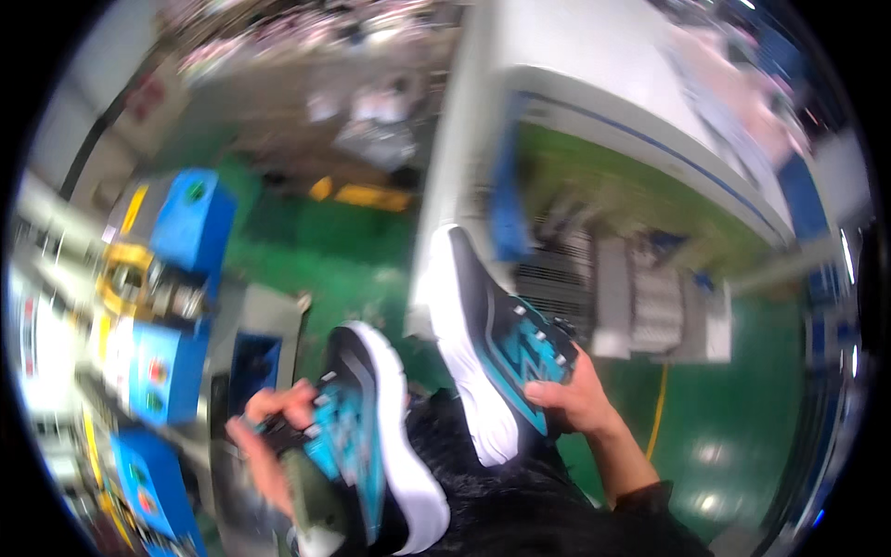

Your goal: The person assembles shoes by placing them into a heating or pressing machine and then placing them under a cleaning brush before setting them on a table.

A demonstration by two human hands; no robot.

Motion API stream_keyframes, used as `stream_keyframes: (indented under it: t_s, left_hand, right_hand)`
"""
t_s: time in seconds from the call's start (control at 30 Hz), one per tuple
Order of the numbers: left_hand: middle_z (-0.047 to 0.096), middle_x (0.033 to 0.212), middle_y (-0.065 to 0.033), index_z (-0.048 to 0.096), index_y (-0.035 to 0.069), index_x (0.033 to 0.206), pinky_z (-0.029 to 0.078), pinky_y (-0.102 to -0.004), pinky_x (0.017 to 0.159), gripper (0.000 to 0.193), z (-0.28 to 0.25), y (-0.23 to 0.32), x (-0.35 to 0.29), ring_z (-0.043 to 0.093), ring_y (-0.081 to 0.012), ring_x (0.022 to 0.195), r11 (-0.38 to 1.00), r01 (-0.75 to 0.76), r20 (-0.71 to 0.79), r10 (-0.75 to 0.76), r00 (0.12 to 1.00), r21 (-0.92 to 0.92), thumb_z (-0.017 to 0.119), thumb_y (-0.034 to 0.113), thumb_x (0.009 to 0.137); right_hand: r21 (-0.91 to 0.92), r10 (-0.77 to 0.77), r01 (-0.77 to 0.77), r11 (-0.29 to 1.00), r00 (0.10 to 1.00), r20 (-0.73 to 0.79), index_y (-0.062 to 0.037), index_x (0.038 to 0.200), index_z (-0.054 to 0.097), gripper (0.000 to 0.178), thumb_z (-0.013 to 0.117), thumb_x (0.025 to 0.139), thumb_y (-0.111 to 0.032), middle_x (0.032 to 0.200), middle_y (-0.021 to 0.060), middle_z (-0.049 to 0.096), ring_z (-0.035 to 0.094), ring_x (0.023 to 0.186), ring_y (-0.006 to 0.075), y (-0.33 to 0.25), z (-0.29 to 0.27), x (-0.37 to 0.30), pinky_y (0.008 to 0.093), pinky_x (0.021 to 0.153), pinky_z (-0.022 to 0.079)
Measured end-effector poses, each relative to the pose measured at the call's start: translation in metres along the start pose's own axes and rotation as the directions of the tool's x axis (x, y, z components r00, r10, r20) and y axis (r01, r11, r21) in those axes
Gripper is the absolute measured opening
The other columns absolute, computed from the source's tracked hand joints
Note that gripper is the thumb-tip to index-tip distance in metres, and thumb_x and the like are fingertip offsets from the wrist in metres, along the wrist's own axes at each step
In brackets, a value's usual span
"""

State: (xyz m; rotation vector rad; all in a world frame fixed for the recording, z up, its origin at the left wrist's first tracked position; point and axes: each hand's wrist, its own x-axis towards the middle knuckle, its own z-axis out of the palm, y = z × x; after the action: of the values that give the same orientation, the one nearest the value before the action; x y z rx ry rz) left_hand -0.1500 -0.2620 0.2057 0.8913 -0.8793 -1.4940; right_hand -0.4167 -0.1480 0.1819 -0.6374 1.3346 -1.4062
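Observation:
Each of my hands grips a sneaker, black with teal side panels and a thick white sole. My left hand (276, 436) is closed around the upper of the left sneaker (349, 436), fingers near its laces. The right sneaker (498, 357) is held higher, toe pointing up and away, its white sole turned to the left. My right hand (577, 395) wraps its upper near the opening, thumb lying on the teal side. The two soles face each other with a gap between them. Some fingers of both hands are hidden behind the shoes.
Blue machine housings (190, 223) with buttons and a yellow part stand at the left. Ahead to the right is a white machine or bench (594, 97) with a conveyor-like grey section (640, 297) beneath. Green floor (306, 251) lies between them. Piled goods at the back are blurred.

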Motion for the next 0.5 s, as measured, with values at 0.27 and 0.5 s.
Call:
stream_keyframes:
  t_s: [0.27, 0.5]
  left_hand:
    - [0.052, 0.107, -0.0142, 0.039, 0.0, 0.124, 0.028, -0.0402, 0.107, 0.049, -0.036, -0.01, 0.061, 0.049, -0.0268, 0.114, 0.952, 0.167, 0.691, 0.06, 0.72, -0.257, 0.037, 0.041, 0.098]
    - [0.045, 0.105, -0.0118, 0.038, -0.002, 0.113, 0.031, -0.0325, 0.096, 0.057, 0.037, -0.026, 0.076, 0.046, -0.0223, 0.098, 0.981, 0.191, 0.719, -0.162, 0.676, 0.041, 0.043, 0.05, 0.09]
  right_hand:
    - [-0.302, -0.217, 0.005, 0.953, 0.707, -0.673, 0.002, 0.112, 0.05, 0.054, 0.079, 0.071, -0.015, 0.098, 0.0088, 0.064, 0.06, 0.086, 0.0128, -0.025, -0.126, -0.049, 0.0308, 0.081, 0.05]
    - [-0.788, -0.54, -0.405, 0.463, 0.576, -0.613, 0.0073, 0.14, 0.02, 0.081, 0.064, 0.076, -0.017, 0.129, 0.0404, 0.037, 0.05, 0.112, 0.0471, -0.031, -0.213, 0.025, 0.0448, 0.096, 0.043]
